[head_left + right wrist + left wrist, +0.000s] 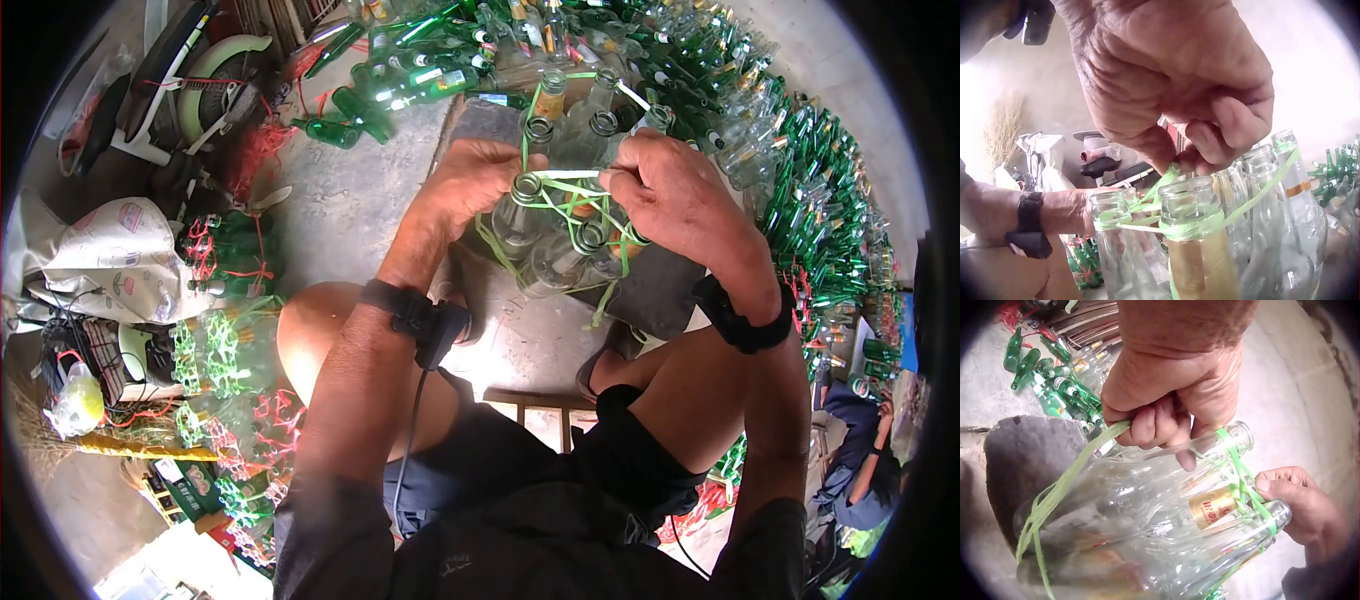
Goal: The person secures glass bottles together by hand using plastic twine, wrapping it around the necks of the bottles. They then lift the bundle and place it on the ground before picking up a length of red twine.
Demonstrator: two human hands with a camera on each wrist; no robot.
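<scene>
A cluster of several clear glass bottles (515, 228) stands upright in front of the person, some with gold labels (1213, 506). Pale green plastic twine (1194, 228) loops round the necks and crosses between them. On the cluster's left side, the left hand (475, 185) grips a length of this twine in its curled fingers; that strand (1063, 481) runs down the outside of the bottles. Over the right-hand necks, the right hand (675, 190) pinches another piece between thumb and fingers. One stretch of twine (568, 175) spans the gap between both hands.
A dark slab (665, 300) lies under the bottles. Loose green bottles (355, 115) lie behind, and a large bottle heap (820, 200) curves round the right. Tied bundles (225, 350), a pale sack (110, 255) and a fan (215, 85) stand left. Another person (860, 460) is at far right.
</scene>
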